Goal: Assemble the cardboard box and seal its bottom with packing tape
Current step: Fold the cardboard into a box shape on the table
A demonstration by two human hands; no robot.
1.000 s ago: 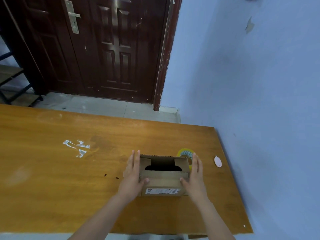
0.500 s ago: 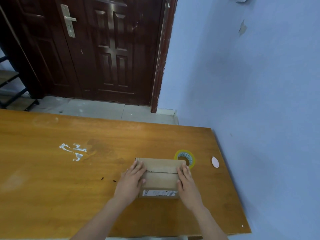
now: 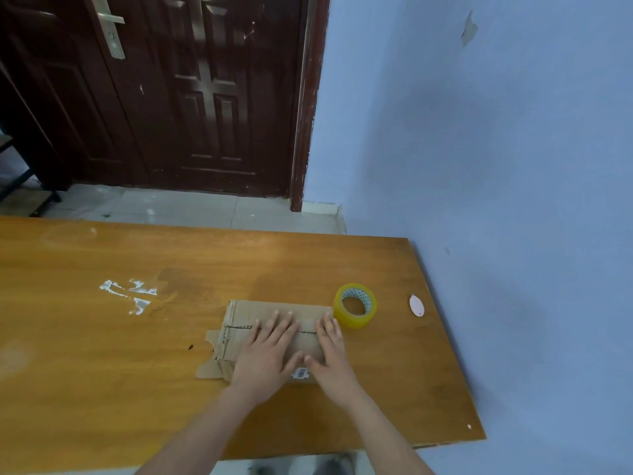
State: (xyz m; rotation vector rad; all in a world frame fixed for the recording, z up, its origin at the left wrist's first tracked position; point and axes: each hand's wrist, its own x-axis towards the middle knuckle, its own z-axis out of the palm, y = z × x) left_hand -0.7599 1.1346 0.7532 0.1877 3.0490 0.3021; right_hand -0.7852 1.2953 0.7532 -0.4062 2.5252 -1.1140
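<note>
The cardboard box (image 3: 274,317) lies on the wooden surface (image 3: 102,371), near its right end, with the folded flaps turned up. A seam runs across the top of the box between the two big flaps. On the left side of the box, one small flap (image 3: 214,341) sticks out and lies on the surface, and another piece of cardboard comes out at the near left corner. A white label with a barcode (image 3: 300,373) shows on the near side of the box, between the two hands.

The left hand (image 3: 265,354) lies flat on the top of the box, fingers straight and spread, and it presses on the flaps across the seam. The right hand (image 3: 330,351) lies flat on the right part of the box in the same way, fingers straight and close together, holding nothing. The two thumbs are very near each other.

The roll of packing tape (image 3: 356,310) stands on the surface just beside the far right corner of the box. A small pale oval thing (image 3: 416,305) lies further right, apart from the roll and close to the blue wall (image 3: 513,166). A dark wooden door (image 3: 191,90) is behind the surface.
</note>
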